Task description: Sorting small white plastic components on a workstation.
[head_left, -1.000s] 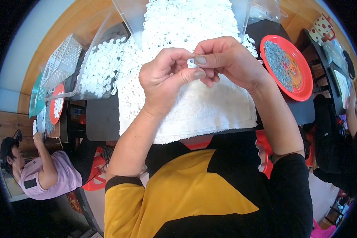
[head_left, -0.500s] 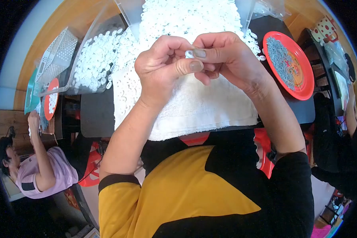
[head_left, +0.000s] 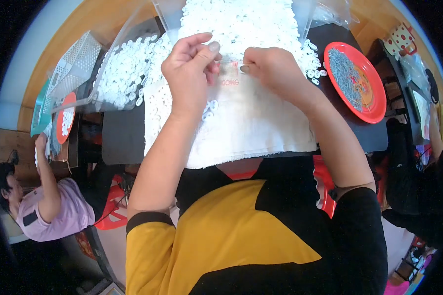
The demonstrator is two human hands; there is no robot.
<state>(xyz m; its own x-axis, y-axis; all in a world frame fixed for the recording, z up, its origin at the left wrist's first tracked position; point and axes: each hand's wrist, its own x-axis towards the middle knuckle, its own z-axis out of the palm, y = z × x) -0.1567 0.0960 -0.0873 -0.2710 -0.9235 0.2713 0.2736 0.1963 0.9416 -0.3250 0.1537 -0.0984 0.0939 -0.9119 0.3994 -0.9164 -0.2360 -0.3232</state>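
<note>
Above a white towel (head_left: 266,123), my left hand (head_left: 192,59) is raised with its fingers curled and the thumb close to the forefinger. My right hand (head_left: 275,71) is a little to its right, closed in a pinch. A faint thin line seems to run between the two sets of fingertips; what each hand holds is too small to name. Several small white oval pieces (head_left: 209,110) with holes lie on the towel beside my left wrist. Beyond both hands spreads a large heap of similar white pieces (head_left: 238,22). Red printing on the towel (head_left: 230,82) shows between the hands.
At the right, a red oval plate (head_left: 379,105) carries a pile of grey strands (head_left: 344,73). Clear plastic walls (head_left: 165,19) flank the heap, with more white pieces (head_left: 123,73) at the left. A person (head_left: 54,209) works at far left near an orange plate (head_left: 70,101).
My hands have drawn apart from the small white piece they were pinching together; it no longer shows between them. The pieces by my left wrist have come into sight.
</note>
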